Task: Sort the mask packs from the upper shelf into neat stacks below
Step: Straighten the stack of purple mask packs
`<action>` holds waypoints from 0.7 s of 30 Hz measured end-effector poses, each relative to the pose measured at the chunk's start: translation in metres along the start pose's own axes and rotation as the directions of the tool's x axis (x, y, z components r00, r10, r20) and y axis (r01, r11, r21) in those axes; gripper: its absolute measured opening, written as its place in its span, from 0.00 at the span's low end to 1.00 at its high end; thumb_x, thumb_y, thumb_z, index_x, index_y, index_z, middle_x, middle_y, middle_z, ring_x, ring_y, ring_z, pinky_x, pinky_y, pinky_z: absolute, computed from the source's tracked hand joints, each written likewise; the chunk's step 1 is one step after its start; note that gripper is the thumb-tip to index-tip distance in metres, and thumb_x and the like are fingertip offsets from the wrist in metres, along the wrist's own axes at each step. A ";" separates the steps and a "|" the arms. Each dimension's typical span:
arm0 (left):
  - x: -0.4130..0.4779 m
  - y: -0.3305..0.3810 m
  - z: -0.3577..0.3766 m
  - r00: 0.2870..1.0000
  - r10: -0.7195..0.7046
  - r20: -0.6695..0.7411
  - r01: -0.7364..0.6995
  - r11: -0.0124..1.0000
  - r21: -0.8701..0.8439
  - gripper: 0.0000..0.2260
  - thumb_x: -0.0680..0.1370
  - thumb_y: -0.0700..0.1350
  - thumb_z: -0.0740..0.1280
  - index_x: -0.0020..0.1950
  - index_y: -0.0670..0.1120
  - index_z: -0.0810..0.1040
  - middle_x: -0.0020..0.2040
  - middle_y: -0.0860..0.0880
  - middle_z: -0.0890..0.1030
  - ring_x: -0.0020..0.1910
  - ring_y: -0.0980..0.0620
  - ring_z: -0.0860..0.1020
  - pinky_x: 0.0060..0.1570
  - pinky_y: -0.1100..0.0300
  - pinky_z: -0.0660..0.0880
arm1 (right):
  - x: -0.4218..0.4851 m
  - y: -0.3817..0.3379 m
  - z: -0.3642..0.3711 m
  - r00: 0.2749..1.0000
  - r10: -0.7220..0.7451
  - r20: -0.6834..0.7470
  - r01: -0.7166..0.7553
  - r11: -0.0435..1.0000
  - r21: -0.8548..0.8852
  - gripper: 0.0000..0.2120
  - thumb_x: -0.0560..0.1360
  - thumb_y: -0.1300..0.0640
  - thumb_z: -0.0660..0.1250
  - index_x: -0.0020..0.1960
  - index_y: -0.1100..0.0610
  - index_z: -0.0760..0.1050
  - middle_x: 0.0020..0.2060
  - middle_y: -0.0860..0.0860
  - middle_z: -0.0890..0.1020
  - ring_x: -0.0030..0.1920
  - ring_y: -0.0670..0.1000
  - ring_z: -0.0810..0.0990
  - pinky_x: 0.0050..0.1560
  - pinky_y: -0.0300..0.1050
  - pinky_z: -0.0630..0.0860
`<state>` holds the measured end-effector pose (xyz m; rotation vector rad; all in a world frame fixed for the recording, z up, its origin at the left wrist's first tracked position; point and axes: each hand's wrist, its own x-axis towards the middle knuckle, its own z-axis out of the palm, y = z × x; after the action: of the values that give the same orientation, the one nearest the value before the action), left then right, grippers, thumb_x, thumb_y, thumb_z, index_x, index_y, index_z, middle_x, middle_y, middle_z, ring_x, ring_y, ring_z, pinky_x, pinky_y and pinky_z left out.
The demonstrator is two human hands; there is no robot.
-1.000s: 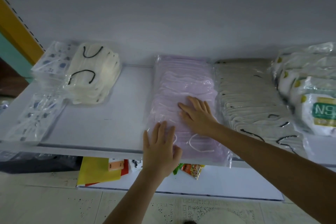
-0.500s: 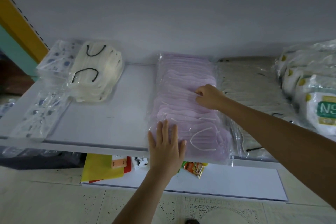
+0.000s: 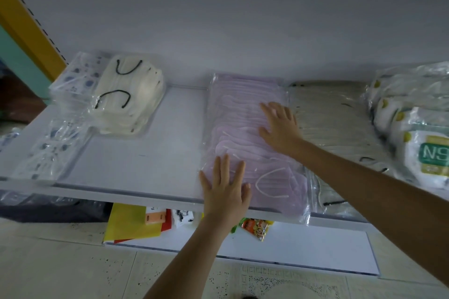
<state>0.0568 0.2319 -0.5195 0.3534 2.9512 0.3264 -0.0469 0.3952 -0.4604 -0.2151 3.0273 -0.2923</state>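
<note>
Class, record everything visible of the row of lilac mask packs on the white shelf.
The row of lilac mask packs lies flat on the white shelf, overlapping like tiles from back wall to front edge. Each sits in a clear plastic sleeve; white ear loops show through. The left hand presses flat on its near left corner, the right hand flat farther back. Its right side adjoins grey-beige mask packs.

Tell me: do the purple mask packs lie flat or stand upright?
Flat. The purple mask packs lie overlapping on the shelf; the left hand and right hand rest flat on top.
</note>
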 end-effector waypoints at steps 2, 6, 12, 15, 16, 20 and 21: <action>0.001 -0.007 -0.003 0.998 0.052 -0.026 -0.051 0.998 0.032 0.21 0.74 0.55 0.54 0.62 0.52 0.75 0.64 0.41 0.76 0.62 0.40 0.76 0.52 0.34 0.71 | -0.022 -0.006 0.017 0.988 -0.088 0.126 0.100 0.991 -0.090 0.35 0.73 0.35 0.44 0.76 0.51 0.52 0.76 0.53 0.51 0.75 0.55 0.49 0.73 0.53 0.45; 0.023 -0.025 -0.017 0.983 0.161 -0.083 -0.158 0.987 0.035 0.22 0.72 0.49 0.54 0.66 0.48 0.68 0.65 0.42 0.76 0.62 0.40 0.76 0.53 0.35 0.72 | -0.050 -0.015 0.031 0.997 -0.005 0.083 0.011 0.997 -0.071 0.44 0.68 0.28 0.35 0.77 0.51 0.46 0.76 0.54 0.44 0.76 0.55 0.41 0.73 0.54 0.37; 0.068 -0.027 -0.041 0.954 0.262 0.149 -0.289 0.936 0.201 0.28 0.80 0.58 0.40 0.78 0.49 0.43 0.78 0.51 0.43 0.77 0.50 0.44 0.73 0.45 0.44 | -0.107 -0.030 0.056 0.992 0.016 0.125 0.001 0.991 -0.134 0.39 0.71 0.33 0.42 0.74 0.54 0.59 0.75 0.58 0.57 0.74 0.61 0.56 0.72 0.58 0.49; 0.065 -0.030 -0.035 0.967 0.172 0.187 -0.215 0.945 0.246 0.28 0.82 0.58 0.43 0.78 0.48 0.42 0.78 0.52 0.42 0.77 0.51 0.44 0.72 0.42 0.43 | -0.108 -0.028 0.062 0.994 0.056 0.095 -0.044 0.991 -0.122 0.36 0.73 0.36 0.46 0.66 0.58 0.73 0.65 0.61 0.74 0.64 0.64 0.74 0.61 0.61 0.67; 0.061 -0.032 -0.033 0.975 0.169 0.147 -0.203 0.943 0.262 0.29 0.80 0.60 0.41 0.78 0.48 0.43 0.78 0.51 0.44 0.77 0.49 0.46 0.72 0.41 0.44 | -0.106 -0.028 0.059 0.991 0.023 0.131 -0.013 0.997 -0.075 0.39 0.71 0.35 0.44 0.70 0.58 0.68 0.69 0.61 0.68 0.68 0.64 0.67 0.67 0.62 0.61; 0.051 -0.039 -0.033 0.981 0.171 -0.090 -0.156 0.977 0.147 0.30 0.80 0.62 0.43 0.78 0.47 0.50 0.78 0.45 0.50 0.76 0.43 0.51 0.71 0.39 0.49 | -0.100 -0.024 0.055 0.999 -0.032 0.030 0.032 0.999 0.005 0.44 0.71 0.28 0.36 0.76 0.56 0.52 0.74 0.62 0.55 0.74 0.64 0.52 0.71 0.63 0.48; 0.049 -0.042 -0.032 0.992 0.109 -0.066 -0.105 0.993 0.061 0.31 0.80 0.63 0.45 0.78 0.50 0.45 0.78 0.46 0.45 0.77 0.44 0.46 0.72 0.43 0.45 | -0.097 -0.020 0.054 0.998 0.014 -0.056 -0.013 1.000 0.017 0.46 0.69 0.26 0.34 0.76 0.55 0.50 0.74 0.63 0.53 0.74 0.63 0.50 0.70 0.62 0.46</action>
<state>-0.0047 0.1976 -0.5039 0.5196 3.0206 0.2722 0.0569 0.3798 -0.5015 -0.1882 3.0794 -0.3274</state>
